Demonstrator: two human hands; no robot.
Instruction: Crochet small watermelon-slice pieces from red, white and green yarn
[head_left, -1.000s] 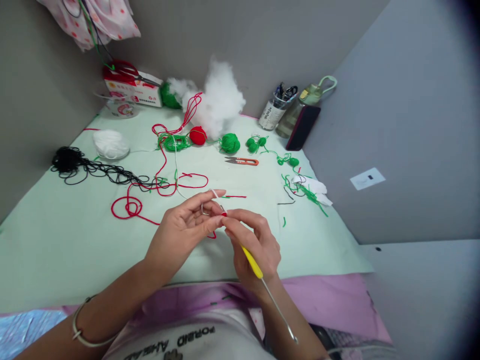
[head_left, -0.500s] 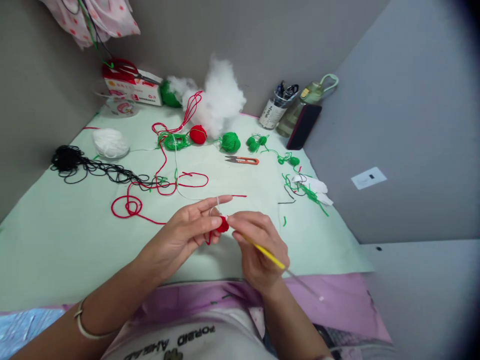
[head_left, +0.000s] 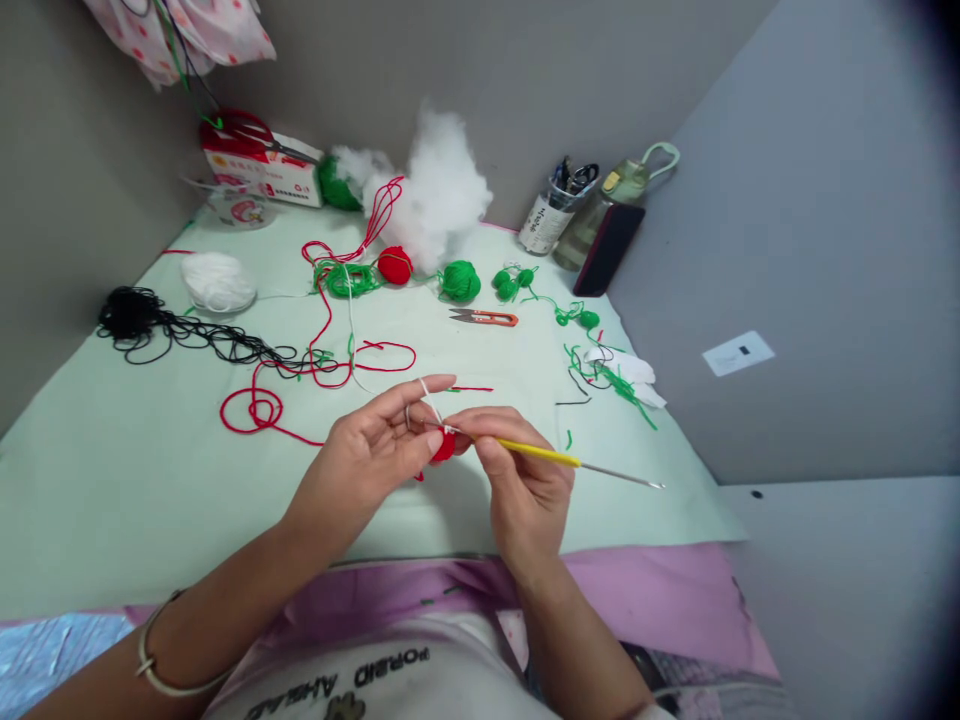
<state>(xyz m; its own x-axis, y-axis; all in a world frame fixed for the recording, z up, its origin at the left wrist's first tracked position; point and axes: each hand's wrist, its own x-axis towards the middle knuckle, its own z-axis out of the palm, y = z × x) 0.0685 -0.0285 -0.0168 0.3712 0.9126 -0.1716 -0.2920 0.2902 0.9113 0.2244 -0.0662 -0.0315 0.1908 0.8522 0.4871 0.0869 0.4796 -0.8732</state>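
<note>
Between thumb and fingers, my left hand (head_left: 375, 450) pinches a small red crochet piece (head_left: 444, 446) with white stitches along its top edge. White yarn (head_left: 430, 398) runs over my raised left index finger down to that edge. My right hand (head_left: 525, 470) is closed around the yellow handle of a crochet hook (head_left: 536, 453). The hook's thin front end is at the white stitches, and its metal rear end points right. A strand of red yarn (head_left: 262, 410) lies looped on the table left of my hands.
Beyond my hands lie thread snips (head_left: 484, 317), a green yarn ball (head_left: 460, 282), a red yarn ball (head_left: 395, 265) and white stuffing (head_left: 442, 190). Tangled black yarn (head_left: 217, 340) and a white yarn ball (head_left: 217, 281) are at left. A phone (head_left: 609, 250) leans against a bottle (head_left: 626, 182).
The crochet hook has swung from slanting steeply down to nearly level, its rear end rising. My right hand has turned with it, and my left index finger has shifted slightly up and left.
</note>
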